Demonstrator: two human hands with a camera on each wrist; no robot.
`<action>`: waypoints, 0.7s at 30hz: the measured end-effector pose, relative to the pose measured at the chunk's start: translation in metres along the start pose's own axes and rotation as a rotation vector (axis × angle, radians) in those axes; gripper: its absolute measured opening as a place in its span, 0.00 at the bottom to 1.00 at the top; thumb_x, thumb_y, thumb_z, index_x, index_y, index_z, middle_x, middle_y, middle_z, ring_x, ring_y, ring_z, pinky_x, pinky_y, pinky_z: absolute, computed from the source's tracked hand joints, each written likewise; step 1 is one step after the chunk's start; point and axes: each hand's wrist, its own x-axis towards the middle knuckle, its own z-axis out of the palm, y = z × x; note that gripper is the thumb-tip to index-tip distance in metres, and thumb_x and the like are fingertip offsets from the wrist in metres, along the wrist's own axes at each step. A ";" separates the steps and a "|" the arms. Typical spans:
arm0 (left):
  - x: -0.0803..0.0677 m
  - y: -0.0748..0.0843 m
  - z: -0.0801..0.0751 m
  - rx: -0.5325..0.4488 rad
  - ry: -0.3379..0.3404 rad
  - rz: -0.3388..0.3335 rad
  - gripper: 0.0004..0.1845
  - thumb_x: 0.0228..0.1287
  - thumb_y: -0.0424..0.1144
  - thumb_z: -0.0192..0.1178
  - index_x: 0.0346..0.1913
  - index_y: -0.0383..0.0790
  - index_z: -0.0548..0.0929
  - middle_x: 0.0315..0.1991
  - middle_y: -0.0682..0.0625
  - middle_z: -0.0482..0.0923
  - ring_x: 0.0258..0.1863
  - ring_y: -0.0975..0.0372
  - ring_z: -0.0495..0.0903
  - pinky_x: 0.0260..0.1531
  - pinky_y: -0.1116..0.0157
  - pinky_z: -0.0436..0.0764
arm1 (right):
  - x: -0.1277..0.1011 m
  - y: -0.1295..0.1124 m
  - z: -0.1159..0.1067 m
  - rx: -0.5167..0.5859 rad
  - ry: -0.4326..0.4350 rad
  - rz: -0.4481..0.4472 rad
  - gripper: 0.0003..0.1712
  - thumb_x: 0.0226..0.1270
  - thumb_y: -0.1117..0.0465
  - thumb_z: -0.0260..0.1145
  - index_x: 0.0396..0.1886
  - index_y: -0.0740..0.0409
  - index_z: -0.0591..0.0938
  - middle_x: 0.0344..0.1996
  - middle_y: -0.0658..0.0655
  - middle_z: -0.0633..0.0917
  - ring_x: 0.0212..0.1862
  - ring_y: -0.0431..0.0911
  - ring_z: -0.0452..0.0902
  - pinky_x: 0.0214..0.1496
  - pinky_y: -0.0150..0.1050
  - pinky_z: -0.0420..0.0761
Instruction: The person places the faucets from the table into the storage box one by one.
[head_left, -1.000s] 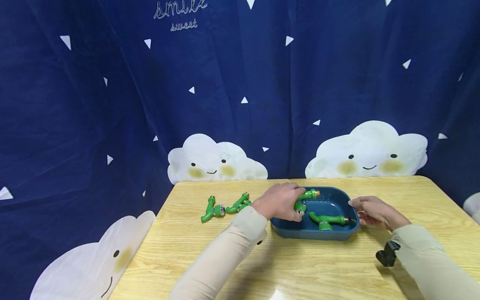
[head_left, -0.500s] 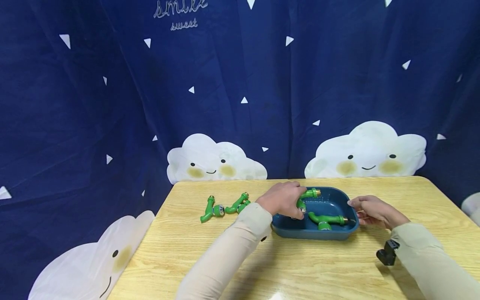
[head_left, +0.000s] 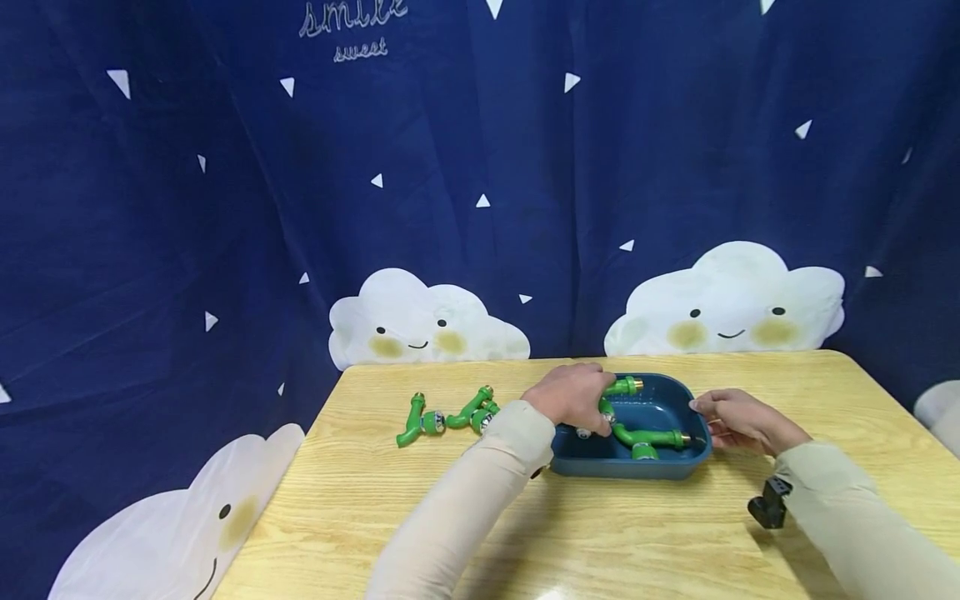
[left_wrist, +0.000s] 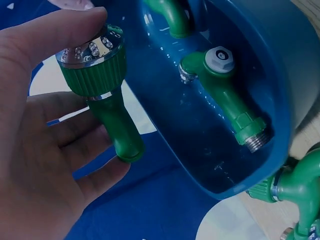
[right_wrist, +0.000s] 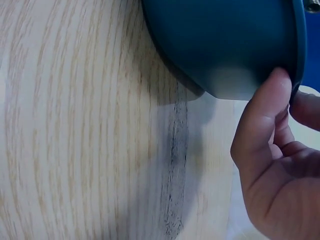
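Pale wood grain covers the counter (head_left: 615, 533) in front of the blue basin (head_left: 626, 469), whose right-end rim the right hand (head_left: 746, 419) pinches between thumb and fingers. Inside the basin, a front green tap (head_left: 654, 438) lies near its right end and a second green tap (left_wrist: 225, 95) towards its left, while by its far rim the left hand (head_left: 567, 393) grips a third green tap (left_wrist: 109, 107); loose green taps (head_left: 415, 421) lie on the counter left of the basin, and behind it hangs a navy curtain (head_left: 450, 125) with smiling white clouds (head_left: 427, 321).
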 end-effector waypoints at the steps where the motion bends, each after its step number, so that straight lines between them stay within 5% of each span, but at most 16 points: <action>1: 0.001 0.000 0.000 -0.006 -0.005 0.001 0.31 0.53 0.57 0.70 0.59 0.55 0.77 0.44 0.61 0.75 0.39 0.67 0.72 0.36 0.69 0.74 | 0.000 0.000 0.000 0.000 0.001 0.001 0.18 0.80 0.60 0.47 0.56 0.71 0.70 0.29 0.51 0.81 0.29 0.39 0.81 0.33 0.34 0.86; 10: 0.005 0.003 -0.005 -0.011 -0.033 0.018 0.29 0.54 0.56 0.70 0.59 0.54 0.77 0.43 0.62 0.75 0.39 0.67 0.73 0.37 0.69 0.74 | 0.003 0.002 -0.003 0.002 0.005 -0.004 0.17 0.80 0.60 0.47 0.54 0.70 0.72 0.30 0.51 0.81 0.29 0.39 0.81 0.33 0.34 0.85; 17: 0.012 0.007 -0.002 -0.044 -0.056 0.034 0.21 0.53 0.55 0.71 0.48 0.55 0.78 0.36 0.63 0.75 0.36 0.68 0.74 0.34 0.69 0.74 | 0.002 0.004 -0.002 0.019 -0.012 -0.026 0.14 0.80 0.60 0.48 0.50 0.67 0.73 0.28 0.50 0.81 0.27 0.38 0.81 0.33 0.33 0.85; 21: 0.014 0.008 0.000 -0.049 -0.083 0.016 0.26 0.53 0.56 0.71 0.55 0.56 0.78 0.39 0.64 0.78 0.38 0.69 0.75 0.37 0.70 0.76 | 0.002 0.005 -0.001 0.004 -0.009 -0.040 0.14 0.79 0.60 0.48 0.49 0.68 0.73 0.29 0.51 0.82 0.28 0.39 0.82 0.32 0.33 0.85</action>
